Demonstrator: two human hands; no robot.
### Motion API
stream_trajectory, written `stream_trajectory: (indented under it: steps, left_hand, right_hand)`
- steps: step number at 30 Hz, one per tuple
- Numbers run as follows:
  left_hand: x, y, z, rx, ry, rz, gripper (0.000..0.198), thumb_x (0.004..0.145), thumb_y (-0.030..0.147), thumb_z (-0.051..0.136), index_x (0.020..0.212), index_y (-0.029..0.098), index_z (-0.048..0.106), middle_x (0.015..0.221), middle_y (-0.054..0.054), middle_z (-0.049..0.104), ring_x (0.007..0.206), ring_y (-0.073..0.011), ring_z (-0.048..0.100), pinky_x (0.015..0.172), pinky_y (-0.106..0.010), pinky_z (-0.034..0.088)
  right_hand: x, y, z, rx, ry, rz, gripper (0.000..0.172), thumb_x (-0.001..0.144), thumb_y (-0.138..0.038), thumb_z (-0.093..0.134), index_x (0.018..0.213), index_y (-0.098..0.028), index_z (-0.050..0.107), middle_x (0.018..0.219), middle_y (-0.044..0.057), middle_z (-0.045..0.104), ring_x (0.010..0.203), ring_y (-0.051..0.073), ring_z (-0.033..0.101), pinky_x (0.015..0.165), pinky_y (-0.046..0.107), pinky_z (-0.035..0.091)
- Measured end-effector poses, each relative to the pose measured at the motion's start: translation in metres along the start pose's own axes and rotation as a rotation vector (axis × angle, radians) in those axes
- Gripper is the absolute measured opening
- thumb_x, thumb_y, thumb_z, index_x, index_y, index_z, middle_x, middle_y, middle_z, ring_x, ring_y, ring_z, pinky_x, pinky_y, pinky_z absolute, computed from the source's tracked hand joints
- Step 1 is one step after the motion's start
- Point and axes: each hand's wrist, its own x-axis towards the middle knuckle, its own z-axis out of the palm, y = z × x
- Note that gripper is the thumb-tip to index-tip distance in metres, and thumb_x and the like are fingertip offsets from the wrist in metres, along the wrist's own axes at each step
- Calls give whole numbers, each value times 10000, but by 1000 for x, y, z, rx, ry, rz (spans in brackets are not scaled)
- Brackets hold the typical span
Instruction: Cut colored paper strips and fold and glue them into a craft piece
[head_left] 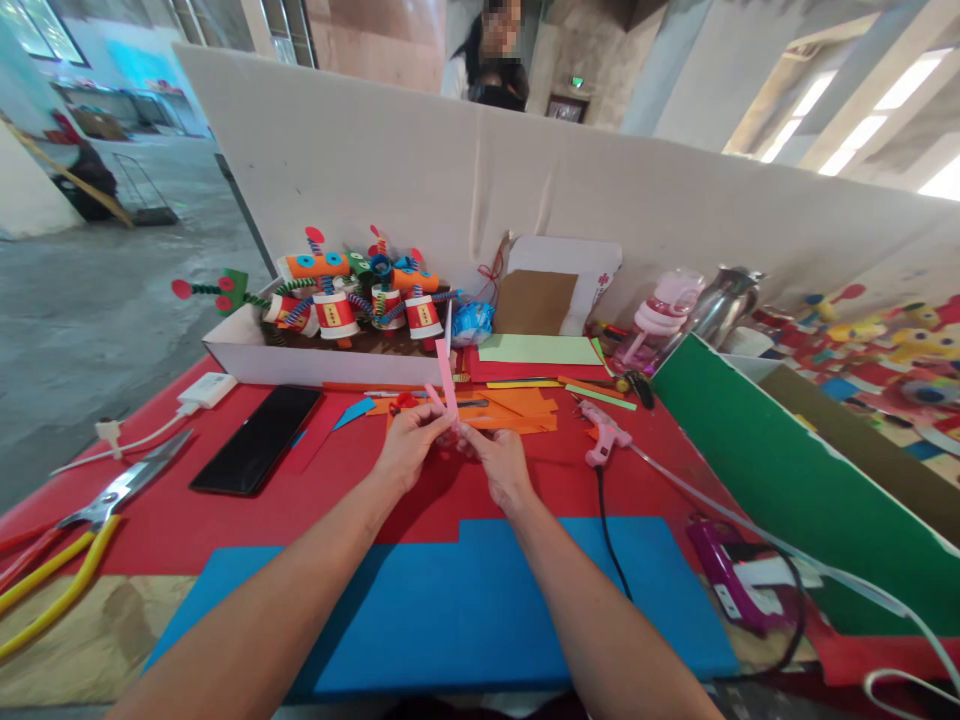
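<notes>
A pink paper strip (447, 375) stands up between my two hands, with a shorter pink end sticking out to its left. My left hand (415, 437) pinches the strip near its lower part. My right hand (501, 460) grips it low on the other side, its fingertips meeting the left ones. Just behind the hands, orange paper pieces (517, 412) lie on the red table cover (360, 470). A blue paper scrap (354, 412) rests to the left of my left hand. To the right of my right hand lies a pink glue gun (604, 432).
Large scissors (112, 505) and a black phone (257, 440) lie at left. A white box (330, 364) holds several paper-cup figures (335, 316). Pale green paper (538, 349), a pink bottle (660, 315) and a green box (802, 480) stand behind and right. A purple power strip (731, 575) trails cables.
</notes>
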Motion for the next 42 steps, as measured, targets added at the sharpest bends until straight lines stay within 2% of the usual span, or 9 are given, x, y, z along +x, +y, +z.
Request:
stream_trajectory:
  steps: [11, 16, 20, 24, 28, 31, 36, 42]
  left_hand:
    - [-2, 0, 5, -5, 3, -45, 328, 602, 413, 778, 690, 138, 623, 584, -6, 601, 497, -93, 522, 470, -217, 401]
    - [-3, -1, 8, 51, 20, -2, 323, 563, 396, 798, 642, 129, 634, 568, -13, 611, 490, -82, 510, 488, -216, 404]
    - [-2, 0, 6, 58, 28, -1, 337, 557, 414, 798, 641, 130, 637, 574, -16, 615, 491, -90, 507, 478, -225, 414]
    - [-1, 4, 4, -18, 37, -45, 341, 532, 397, 809, 658, 134, 632, 571, -6, 613, 488, -89, 512, 481, -224, 420]
    - [-1, 4, 5, -41, 38, -51, 322, 521, 357, 815, 653, 127, 634, 568, -10, 619, 482, -78, 510, 494, -215, 414]
    - [-1, 2, 6, -20, 27, -52, 335, 527, 379, 811, 654, 124, 635, 567, -23, 629, 485, -89, 519, 489, -222, 416]
    - [-1, 1, 6, 21, 42, -5, 354, 520, 403, 820, 647, 127, 638, 547, -2, 603, 478, -87, 510, 478, -222, 419]
    - [-3, 3, 7, 41, 50, 16, 340, 528, 388, 810, 640, 120, 633, 552, -20, 604, 492, -114, 538, 484, -251, 454]
  right_hand:
    - [4, 3, -1, -15, 56, -9, 220, 573, -358, 735, 605, -147, 686, 513, -3, 615, 476, 101, 504, 502, 234, 404]
    - [5, 7, -1, 14, 100, -60, 220, 594, -359, 726, 607, -144, 681, 526, 0, 618, 486, 110, 517, 506, 242, 423]
    - [4, 4, -3, 21, 42, -63, 204, 590, -345, 739, 654, -154, 703, 570, 9, 651, 525, 124, 547, 524, 244, 443]
    - [8, 2, -7, 135, -79, 31, 232, 539, -336, 775, 672, -157, 709, 618, 26, 683, 581, 136, 600, 593, 252, 475]
    - [11, 5, -10, 233, -55, 93, 274, 493, -351, 810, 654, -164, 691, 625, 19, 678, 583, 127, 602, 645, 275, 493]
    - [9, 5, -9, 235, -37, 102, 290, 481, -353, 824, 656, -164, 691, 639, 22, 678, 590, 130, 600, 648, 282, 496]
    - [6, 2, -7, 211, -81, 95, 285, 507, -350, 820, 695, -163, 716, 606, 4, 667, 563, 105, 579, 589, 232, 460]
    - [7, 5, -7, 175, -39, 77, 279, 530, -348, 808, 721, -164, 721, 598, -8, 660, 564, 100, 567, 593, 236, 441]
